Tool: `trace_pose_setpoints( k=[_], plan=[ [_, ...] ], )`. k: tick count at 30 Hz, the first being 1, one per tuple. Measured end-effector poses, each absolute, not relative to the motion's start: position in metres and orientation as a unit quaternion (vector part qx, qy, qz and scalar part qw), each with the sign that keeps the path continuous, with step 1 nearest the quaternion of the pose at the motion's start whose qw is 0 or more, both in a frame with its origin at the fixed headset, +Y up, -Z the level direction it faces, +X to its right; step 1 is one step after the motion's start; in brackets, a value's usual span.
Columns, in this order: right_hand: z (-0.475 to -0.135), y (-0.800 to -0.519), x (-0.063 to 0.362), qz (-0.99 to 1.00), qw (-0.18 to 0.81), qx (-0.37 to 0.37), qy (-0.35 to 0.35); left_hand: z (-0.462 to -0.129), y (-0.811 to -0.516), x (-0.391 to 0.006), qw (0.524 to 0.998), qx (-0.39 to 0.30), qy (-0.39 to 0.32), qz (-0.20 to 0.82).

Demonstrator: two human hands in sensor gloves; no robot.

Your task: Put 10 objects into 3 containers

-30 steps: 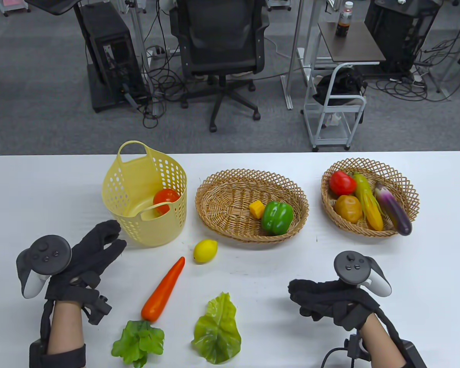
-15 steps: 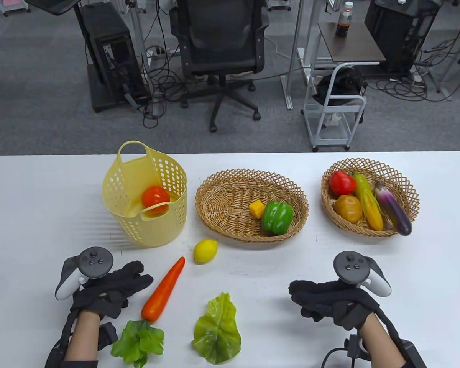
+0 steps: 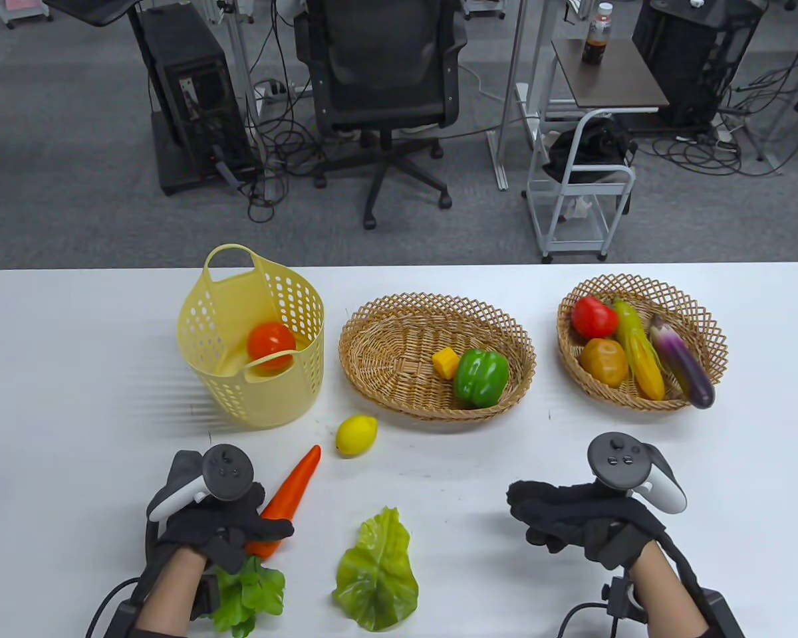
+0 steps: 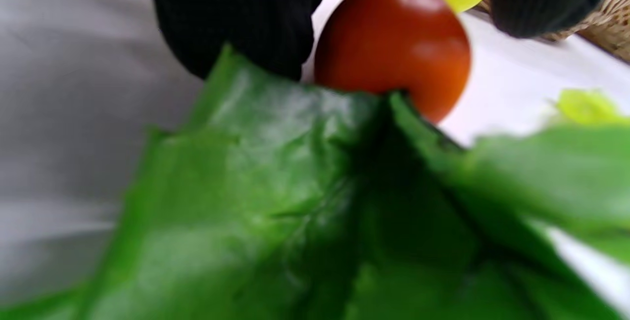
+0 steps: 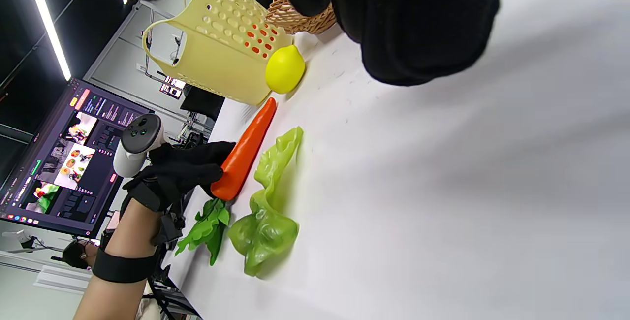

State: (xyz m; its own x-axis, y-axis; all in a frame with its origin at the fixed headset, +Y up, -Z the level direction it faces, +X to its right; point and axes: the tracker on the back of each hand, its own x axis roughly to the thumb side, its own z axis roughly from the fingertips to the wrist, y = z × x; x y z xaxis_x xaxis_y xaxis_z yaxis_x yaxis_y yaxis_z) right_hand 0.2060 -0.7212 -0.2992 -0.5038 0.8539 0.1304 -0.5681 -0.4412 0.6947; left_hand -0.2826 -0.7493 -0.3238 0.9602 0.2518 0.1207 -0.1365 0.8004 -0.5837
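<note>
- The thick end of the carrot (image 3: 291, 488) is being closed on by the left hand (image 3: 223, 515), fingers draped over the orange body just above its leafy top (image 3: 246, 591). Probably gripped there because that's the fattest, easiest part to hold.
- The carrot lies on the table (image 3: 73, 345) near the front edge, tip aimed at the lemon (image 3: 356, 434), not lifted as far as can be seen.
- The right hand (image 3: 575, 518) is curled loosely near the front right, nothing held in it, seemingly just parked.
- The lettuce leaf (image 3: 376, 571) is left flat near the front edge, between the hands.
- One tomato (image 3: 271, 341) is sat in the yellow plastic basket (image 3: 253, 392) toward the back left.
- Two items are in the middle wicker basket (image 3: 399, 345), four in the right wicker basket (image 3: 642, 286), so seven are reckoned sorted, three left.
- No readable brand or label is spotted; the screen text in the right wrist view is too small.
</note>
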Motion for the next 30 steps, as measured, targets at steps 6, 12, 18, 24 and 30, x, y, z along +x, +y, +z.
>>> trace_pose_setpoints(
  k=[6, 12, 18, 24, 30],
  plan=[
    [-0.299, -0.722, 0.206, 0.817, 0.432, 0.240, 0.298, -0.323, -0.749, -0.270, 0.952, -0.289, -0.095, 0.032],
    [-0.298, -0.721, 0.205, 0.817, 0.430, 0.245, 0.295, -0.318, -0.749, -0.282, 0.957, -0.258, -0.109, 0.078],
    [-0.298, -0.721, 0.205, 0.817, 0.431, 0.247, 0.294, -0.299, -0.718, -0.289, 0.948, -0.204, -0.176, 0.167],
    [-0.298, -0.721, 0.204, 0.816, 0.431, 0.248, 0.294, -0.298, -0.639, -0.300, 0.938, -0.039, -0.216, 0.268],
    [-0.298, -0.723, 0.202, 0.817, 0.427, 0.247, 0.299, -0.334, -0.602, -0.321, 0.947, 0.033, -0.134, 0.291]
  ],
)
